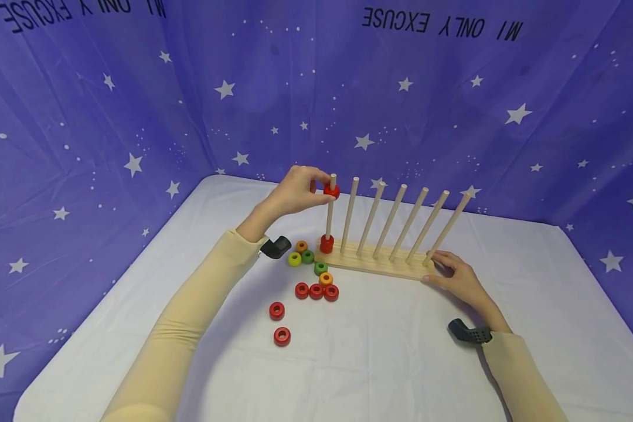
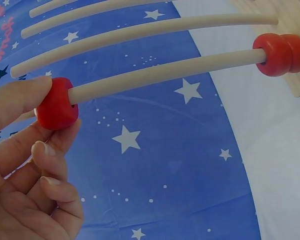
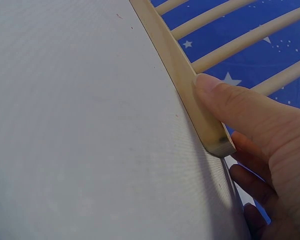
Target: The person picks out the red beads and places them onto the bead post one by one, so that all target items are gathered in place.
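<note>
My left hand (image 1: 298, 191) pinches a red bead (image 2: 57, 107) between thumb and fingers. The bead is threaded on the leftmost peg (image 1: 329, 217), close to its top. At the foot of that same peg sit two red beads (image 1: 326, 244), stacked together. The peg rises from a wooden pegboard (image 1: 371, 263) with a row of several upright pegs. At the pegboard's right end my right hand (image 1: 460, 280) grips the base, thumb (image 3: 230, 97) on the front edge and the other fingers behind, partly hidden.
Several red beads (image 1: 302, 291) lie on the white tabletop (image 1: 380, 363) in front of the pegboard. Green beads (image 1: 320, 268), orange beads (image 1: 301, 247) and a yellow-green bead (image 1: 294, 259) lie near its left end. A purple starred cloth (image 1: 306, 88) hangs behind the table.
</note>
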A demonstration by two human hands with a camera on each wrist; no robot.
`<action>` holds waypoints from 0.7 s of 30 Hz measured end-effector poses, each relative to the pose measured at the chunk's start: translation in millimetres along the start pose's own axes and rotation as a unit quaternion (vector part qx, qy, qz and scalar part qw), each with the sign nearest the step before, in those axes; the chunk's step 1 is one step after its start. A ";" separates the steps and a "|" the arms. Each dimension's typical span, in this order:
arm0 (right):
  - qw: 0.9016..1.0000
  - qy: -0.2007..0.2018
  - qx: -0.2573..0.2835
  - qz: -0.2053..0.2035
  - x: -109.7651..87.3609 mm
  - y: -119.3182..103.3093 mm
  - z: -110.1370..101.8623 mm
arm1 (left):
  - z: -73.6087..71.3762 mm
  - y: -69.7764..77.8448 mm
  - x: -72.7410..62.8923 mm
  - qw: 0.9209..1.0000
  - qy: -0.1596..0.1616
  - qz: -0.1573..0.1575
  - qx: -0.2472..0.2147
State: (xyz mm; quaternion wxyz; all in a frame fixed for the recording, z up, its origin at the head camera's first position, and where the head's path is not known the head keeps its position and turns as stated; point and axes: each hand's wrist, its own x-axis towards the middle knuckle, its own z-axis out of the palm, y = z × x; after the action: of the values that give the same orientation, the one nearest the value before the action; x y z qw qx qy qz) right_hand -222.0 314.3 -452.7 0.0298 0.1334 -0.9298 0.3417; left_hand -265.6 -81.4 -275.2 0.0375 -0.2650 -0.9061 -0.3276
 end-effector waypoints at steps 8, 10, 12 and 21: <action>1.000 0.004 -0.001 -0.008 0.6 -2.5 0.4 | 8.2 -10.1 -1.5 1.000 -0.020 -0.001 0.006; 1.000 0.003 0.005 -0.007 -0.1 -3.1 0.7 | 11.1 -13.2 -1.7 1.000 -0.023 -0.001 0.004; 1.000 0.002 0.009 -0.005 -0.9 -3.2 1.0 | 14.2 -15.9 -2.1 1.000 -0.027 -0.003 0.002; 1.000 0.007 0.001 -0.006 -1.1 -1.9 0.3 | 27.1 -23.7 -3.8 0.999 -0.042 -0.006 0.003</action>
State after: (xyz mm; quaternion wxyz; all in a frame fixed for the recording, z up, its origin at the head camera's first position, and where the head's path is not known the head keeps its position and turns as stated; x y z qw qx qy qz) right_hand -220.4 313.0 -451.9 0.0382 0.1364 -0.9284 0.3437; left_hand -271.5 -81.8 -310.9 -0.0017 -0.2729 -0.9096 -0.3132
